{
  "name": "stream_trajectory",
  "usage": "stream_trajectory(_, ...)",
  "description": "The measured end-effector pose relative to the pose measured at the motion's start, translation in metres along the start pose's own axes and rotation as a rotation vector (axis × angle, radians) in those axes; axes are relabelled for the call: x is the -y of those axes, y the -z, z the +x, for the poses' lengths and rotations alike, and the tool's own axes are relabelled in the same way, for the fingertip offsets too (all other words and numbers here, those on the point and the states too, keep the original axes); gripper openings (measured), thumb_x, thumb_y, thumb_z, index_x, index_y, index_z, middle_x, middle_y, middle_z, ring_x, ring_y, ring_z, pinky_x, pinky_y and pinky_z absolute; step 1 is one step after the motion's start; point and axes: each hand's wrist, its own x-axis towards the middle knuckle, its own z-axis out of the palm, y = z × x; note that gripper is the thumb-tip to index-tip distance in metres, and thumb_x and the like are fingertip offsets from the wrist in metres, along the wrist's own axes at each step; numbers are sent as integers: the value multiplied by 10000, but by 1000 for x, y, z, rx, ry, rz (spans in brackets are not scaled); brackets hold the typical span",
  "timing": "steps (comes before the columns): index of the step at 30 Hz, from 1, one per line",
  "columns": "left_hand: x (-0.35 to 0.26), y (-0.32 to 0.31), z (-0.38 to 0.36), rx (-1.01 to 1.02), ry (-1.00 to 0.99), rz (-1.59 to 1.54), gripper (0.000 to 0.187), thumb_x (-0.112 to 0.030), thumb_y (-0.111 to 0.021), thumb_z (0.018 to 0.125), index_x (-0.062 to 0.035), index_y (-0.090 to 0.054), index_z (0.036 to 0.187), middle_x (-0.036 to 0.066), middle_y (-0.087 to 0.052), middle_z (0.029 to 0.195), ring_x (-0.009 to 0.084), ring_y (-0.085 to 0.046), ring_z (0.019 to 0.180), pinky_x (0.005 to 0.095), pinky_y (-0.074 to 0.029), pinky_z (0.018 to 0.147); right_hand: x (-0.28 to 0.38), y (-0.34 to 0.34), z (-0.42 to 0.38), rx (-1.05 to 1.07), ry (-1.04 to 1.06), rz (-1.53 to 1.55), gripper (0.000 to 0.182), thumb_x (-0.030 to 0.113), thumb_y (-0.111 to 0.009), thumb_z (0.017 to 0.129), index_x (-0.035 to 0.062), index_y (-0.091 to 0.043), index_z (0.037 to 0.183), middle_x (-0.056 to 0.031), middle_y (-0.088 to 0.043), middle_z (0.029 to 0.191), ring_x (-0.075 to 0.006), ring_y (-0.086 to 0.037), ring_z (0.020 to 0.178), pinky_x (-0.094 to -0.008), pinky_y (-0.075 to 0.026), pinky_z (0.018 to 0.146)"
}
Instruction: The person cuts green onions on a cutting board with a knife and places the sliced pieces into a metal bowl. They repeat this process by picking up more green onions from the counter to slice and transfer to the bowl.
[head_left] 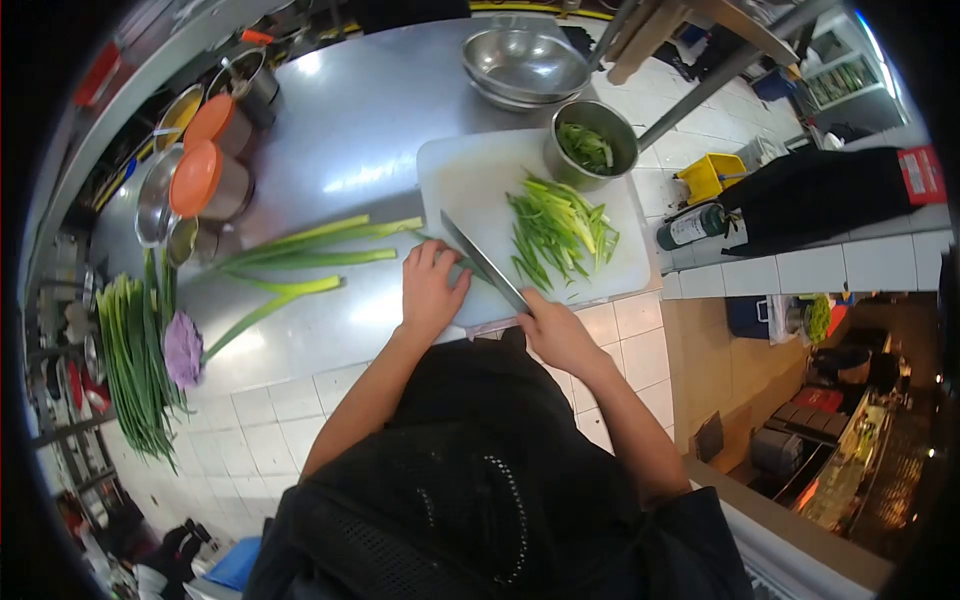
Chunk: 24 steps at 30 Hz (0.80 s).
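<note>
My right hand (560, 335) is wrapped round the handle of a kitchen knife (480, 258), whose blade points away to the upper left over the white cutting board (460, 170). Curled fingers of my left hand (432, 288) press a green onion piece (474, 268) onto the board, close beside the blade. A pile of sliced green onions (565, 230) lies on the board's right half. At the board's far right corner stands a metal pot (592, 145) with cut greens inside. Left of the board, several long green onions (310, 245) lie on the steel table.
A large bunch of green onions (135, 350) hangs over the table's left end, beside a purple cloth (183, 350). Orange-lidded containers (210, 180) and metal pots stand at the back left. Stacked metal bowls (525, 65) sit at the far edge. A post (690, 100) rises at right.
</note>
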Motion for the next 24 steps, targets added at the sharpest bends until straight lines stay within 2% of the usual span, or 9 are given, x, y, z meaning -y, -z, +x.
stream_trajectory(2, 3, 0, 1, 11, 40, -25, 245, -162, -835, 861, -90, -753, 1080, 119, -641, 1222, 369, -586, 1188, 489, -467, 1020, -48, 9, -16, 24, 65, 337, 242, 107, -620, 1035, -1, -562, 1244, -325, -710, 901, -524, -705, 944, -637, -531, 829)
stream_trajectory(3, 1, 0, 3, 10, 36, -24, 245, -162, -835, 861, -90, -753, 1080, 119, -641, 1222, 369, -586, 1188, 489, -467, 1020, -56, 21, -18, 20, 66, 337, 242, 107, -620, 1035, -1, -562, 1244, -325, -710, 901, -524, -705, 944, -637, -531, 829)
stream_trajectory(5, -3, -3, -1, 23, -51, 6, 244, -160, -827, 871, -82, -749, 1088, 121, -643, 1209, 367, -589, 1182, 479, -463, 1027, -57, 48, -15, -58, 16, 136, 178, 102, -617, 1058, -19, -604, 1188, -306, -712, 897, -568, -678, 881, -641, -528, 798)
stream_trajectory(6, -8, -3, -4, 27, -47, 9, 244, -160, -827, 871, -82, -749, 1088, 121, -643, 1209, 367, -589, 1182, 479, -463, 1027, -48, 56, -13, -53, 14, 141, 178, 102, -617, 1058, -19, -604, 1188, -306, -712, 897, -568, -678, 881, -641, -528, 798)
stream_trajectory(8, -17, -4, -5, 71, -92, -15, 244, -148, -808, 888, -68, -743, 1109, 123, -643, 1203, 364, -591, 1178, 478, -461, 1031, -19, 65, -3, -71, -131, -139, 212, 122, -583, 1048, 4, -564, 1223, -324, -715, 877, -539, -703, 897, -648, -539, 800)
stream_trajectory(11, -19, -5, -6, 55, -106, -14, 208, -101, -776, 904, -51, -731, 1101, 126, -650, 1183, 359, -604, 1151, 476, -474, 1007, 20, 54, -8, -117, -119, -69, 225, 124, -558, 1056, 1, -528, 1242, -333, -705, 846, -543, -702, 871, -653, -543, 779)
stream_trajectory(17, -10, -5, 1, 62, -177, -4, 167, -25, -740, 889, -37, -710, 1053, 121, -667, 1123, 356, -626, 1091, 464, -504, 957, 31, 13, 1, 6, -42, -174, 313, 0, -552, 940, -21, -500, 1249, -293, -729, 877, -524, -729, 807, -632, -572, 738)
stream_trajectory(21, -9, -4, 1, 118, -141, -1, 155, -52, -736, 886, -34, -718, 1040, 110, -665, 1135, 343, -622, 1144, 469, -503, 1010, 82, 41, -24, 116, -35, -262, 312, 1, -560, 940, -36, -501, 1243, -294, -724, 844, -513, -735, 790, -605, -586, 719)
stream_trajectory(24, -9, -3, -1, 101, -130, 37, 154, -52, -741, 866, -30, -727, 1019, 109, -671, 1131, 339, -624, 1140, 470, -503, 1020, 79, 28, -38, 164, -64, -304, 303, 8, -574, 940, -46, -505, 1230, -286, -723, 822, -497, -740, 758, -577, -600, 695)
